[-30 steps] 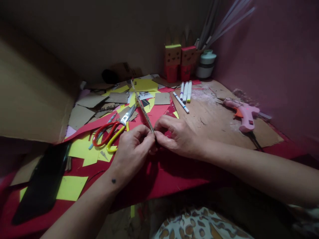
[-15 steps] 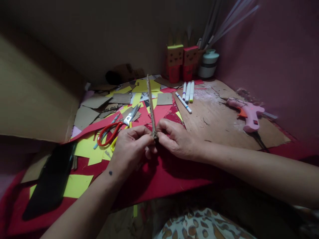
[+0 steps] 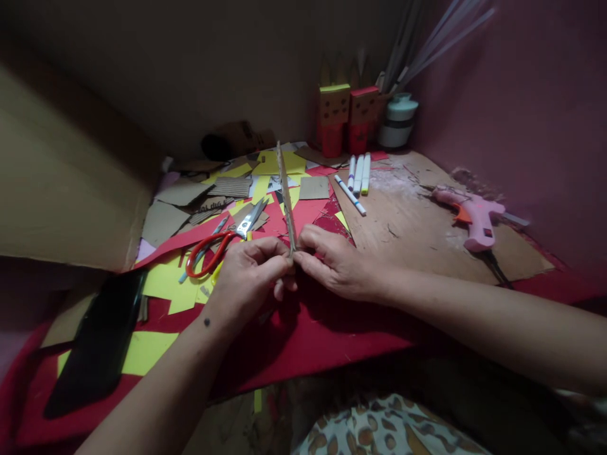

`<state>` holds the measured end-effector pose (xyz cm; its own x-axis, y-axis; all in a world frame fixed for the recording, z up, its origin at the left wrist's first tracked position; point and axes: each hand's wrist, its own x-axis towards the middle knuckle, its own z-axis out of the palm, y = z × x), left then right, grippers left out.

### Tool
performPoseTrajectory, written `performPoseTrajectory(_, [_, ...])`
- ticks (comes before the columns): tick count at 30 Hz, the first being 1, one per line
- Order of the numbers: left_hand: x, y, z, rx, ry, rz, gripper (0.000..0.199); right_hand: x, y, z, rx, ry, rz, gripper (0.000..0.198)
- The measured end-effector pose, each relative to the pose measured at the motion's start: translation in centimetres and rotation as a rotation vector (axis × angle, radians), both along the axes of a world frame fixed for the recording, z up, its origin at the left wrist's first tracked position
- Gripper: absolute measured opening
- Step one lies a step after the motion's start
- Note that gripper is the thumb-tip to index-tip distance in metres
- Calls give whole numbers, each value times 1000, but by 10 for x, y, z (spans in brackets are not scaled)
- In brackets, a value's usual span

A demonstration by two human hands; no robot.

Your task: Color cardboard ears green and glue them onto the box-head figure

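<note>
A narrow piece of cardboard (image 3: 286, 193), seen edge-on, stands up between my hands and points away from me. My left hand (image 3: 253, 272) pinches its near end between thumb and forefinger. From the other side my right hand (image 3: 334, 262) grips the same end, with fingers curled in. The fingertips of both hands nearly meet there and hide that end. Just beyond my left hand lie red-handled scissors (image 3: 212, 253), partly over a light blue pen (image 3: 208, 249). Yellow handles of another tool (image 3: 217, 275) show beside my left wrist.
Cardboard and coloured paper scraps (image 3: 190, 189) cover the left and middle. A black phone-like slab (image 3: 97, 344) lies at left front. Several markers (image 3: 358, 174) and a pink glue gun (image 3: 474, 215) rest on a cardboard sheet (image 3: 403, 234). Two red cups with faces (image 3: 334, 120) and a lidded jar (image 3: 398, 120) stand behind.
The near end of the cardboard piece has shifted slightly left, and my right fingertips have come closer to my left ones. Both hands keep their grip; the other things stay in place.
</note>
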<state>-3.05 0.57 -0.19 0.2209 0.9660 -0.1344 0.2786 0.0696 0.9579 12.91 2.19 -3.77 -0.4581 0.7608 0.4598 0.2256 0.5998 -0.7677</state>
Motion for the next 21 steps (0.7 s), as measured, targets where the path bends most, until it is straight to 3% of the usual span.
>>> performPoseTrajectory(5, [-6, 5, -1, -15, -20, -67, 12, -2, 3, -6, 119, -4, 55, 17])
performPoseTrajectory(10, [-8, 9, -2, -8, 0, -128, 9, 1, 5, -7, 115, 0, 69, 17])
performPoseTrajectory(21, [-9, 7, -4, 291, 340, -78, 12, -1, 5, -5, 67, 10, 63, 18])
